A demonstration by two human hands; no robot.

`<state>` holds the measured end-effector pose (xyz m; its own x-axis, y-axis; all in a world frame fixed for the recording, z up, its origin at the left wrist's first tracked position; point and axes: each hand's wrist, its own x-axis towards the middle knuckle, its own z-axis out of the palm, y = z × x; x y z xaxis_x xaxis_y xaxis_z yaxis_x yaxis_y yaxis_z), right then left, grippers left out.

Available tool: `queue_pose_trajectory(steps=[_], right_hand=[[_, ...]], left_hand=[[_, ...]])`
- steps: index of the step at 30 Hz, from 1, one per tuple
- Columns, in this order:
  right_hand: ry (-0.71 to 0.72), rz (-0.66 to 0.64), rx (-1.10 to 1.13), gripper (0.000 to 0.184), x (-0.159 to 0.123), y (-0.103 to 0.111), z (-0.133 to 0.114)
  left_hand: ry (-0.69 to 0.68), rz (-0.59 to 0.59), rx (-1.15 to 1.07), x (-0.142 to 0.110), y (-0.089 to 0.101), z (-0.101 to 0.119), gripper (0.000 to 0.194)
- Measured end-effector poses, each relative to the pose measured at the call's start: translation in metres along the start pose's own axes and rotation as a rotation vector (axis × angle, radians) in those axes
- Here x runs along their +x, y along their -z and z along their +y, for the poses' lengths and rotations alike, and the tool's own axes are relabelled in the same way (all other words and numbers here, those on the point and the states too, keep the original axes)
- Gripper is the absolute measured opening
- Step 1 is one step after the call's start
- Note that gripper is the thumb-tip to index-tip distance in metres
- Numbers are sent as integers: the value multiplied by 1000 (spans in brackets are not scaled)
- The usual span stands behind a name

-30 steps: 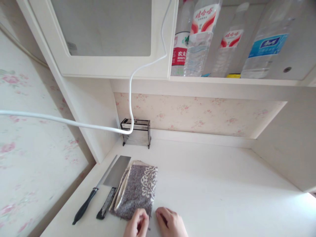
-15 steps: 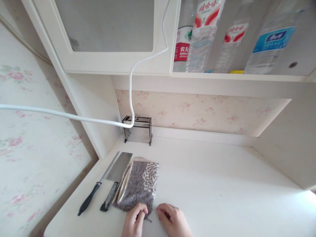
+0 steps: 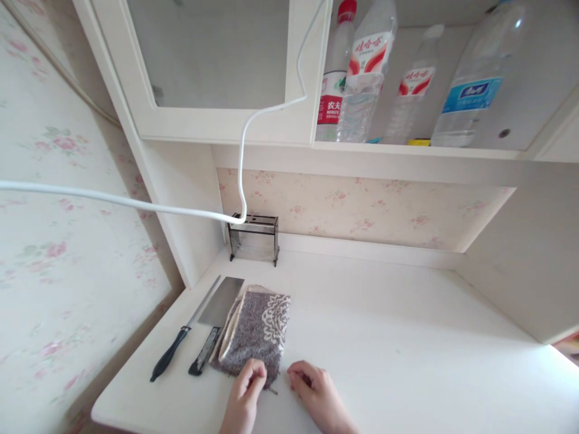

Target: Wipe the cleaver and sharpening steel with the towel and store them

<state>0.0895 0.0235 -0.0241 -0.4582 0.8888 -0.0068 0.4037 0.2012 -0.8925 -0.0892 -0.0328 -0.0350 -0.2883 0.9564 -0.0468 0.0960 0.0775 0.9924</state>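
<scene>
Soft, light fingers are best by the cloth (image 3: 251, 331), so its layers do not slip, and they should mind the cleaver (image 3: 221, 301). The left hand (image 3: 247, 383) is at its near edge, the right hand (image 3: 314, 386) just beside. Each grip is curled small, nothing seen inside. The cloth is folded, fuzzy, grey-brown with a cream swirl, toward the desk's (image 3: 384, 343) front left corner.

Bright, soft light whitened the smooth white tabletop (image 3: 389, 337) toward its right edge; wide-angle stretching skewed the clear plastic bottles (image 3: 362, 78) up top.
</scene>
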Motion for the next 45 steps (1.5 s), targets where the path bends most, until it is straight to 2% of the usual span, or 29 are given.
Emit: queue_pose_trajectory(steps=[4, 10, 16, 21, 27, 31, 45], right_hand=[[-48, -17, 87, 27, 2, -1, 9], [-66, -57, 155, 25, 4, -3, 14], [-76, -71, 191, 24, 6, -2, 14], [-93, -49, 126, 22, 5, -1, 8], [-111, 17, 66, 26, 1, -4, 9], [-73, 61, -24, 29, -2, -7, 14], [-98, 85, 32, 31, -4, -2, 14]], left_hand=[[48, -7, -114, 1, -1, -3, 33], [69, -125, -149, 7, 4, -16, 28], [26, -71, -102, 6, -1, -13, 22], [69, -74, -126, 8, -2, -11, 20], [69, -139, -13, 7, 1, -9, 21], [27, -116, 93, 6, 0, -3, 21], [-78, -173, 280, 5, -2, 8, 25]])
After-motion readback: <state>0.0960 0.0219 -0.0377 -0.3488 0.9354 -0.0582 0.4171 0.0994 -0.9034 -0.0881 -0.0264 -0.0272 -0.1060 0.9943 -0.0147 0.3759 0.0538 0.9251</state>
